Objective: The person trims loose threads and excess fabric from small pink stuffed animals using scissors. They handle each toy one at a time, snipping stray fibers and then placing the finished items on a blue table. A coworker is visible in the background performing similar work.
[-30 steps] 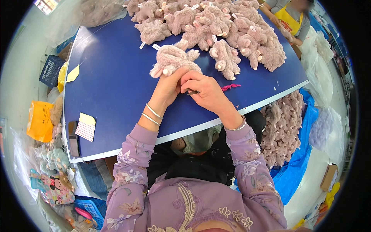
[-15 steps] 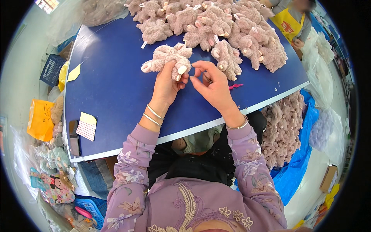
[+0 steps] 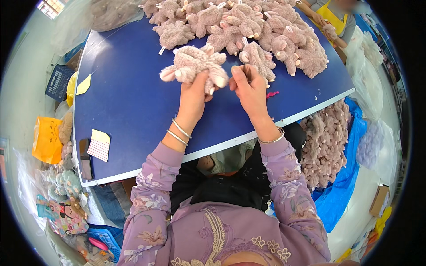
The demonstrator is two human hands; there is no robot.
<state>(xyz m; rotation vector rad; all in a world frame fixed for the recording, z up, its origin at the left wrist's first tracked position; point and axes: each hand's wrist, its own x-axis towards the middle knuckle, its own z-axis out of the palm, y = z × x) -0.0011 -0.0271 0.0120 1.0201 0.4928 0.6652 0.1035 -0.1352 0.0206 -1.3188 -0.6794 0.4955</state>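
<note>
A fluffy dusty-pink plush animal [image 3: 195, 61], limp and small with pale paw tips, is held above the blue table by my left hand [image 3: 193, 99]. The thumb presses on its top while the other fingers are beneath it. Just right of the plush's pale paw tip is my right hand [image 3: 251, 93], its thumb and fingertips pinched together. Whatever they may hold is too small to make out. Behind the right hand lies another plush animal [image 3: 258, 60] of the same kind, with a white loop tag.
A large pile of pink plush animals [image 3: 239, 22] covers the table's [image 3: 133, 111] far side. Nearby lie a bright pink scrap [image 3: 272, 95] and a dotted sticker sheet [image 3: 99, 145]. More plush pieces [image 3: 326, 142] fill a blue-lined container at right. A co-worker in a yellow apron [image 3: 332, 20] handles a plush.
The plush in my left hand has tilted and shifted slightly. My right hand has moved a little right, its fingers now pinched closer together. The co-worker's hands have come into view with a plush.
</note>
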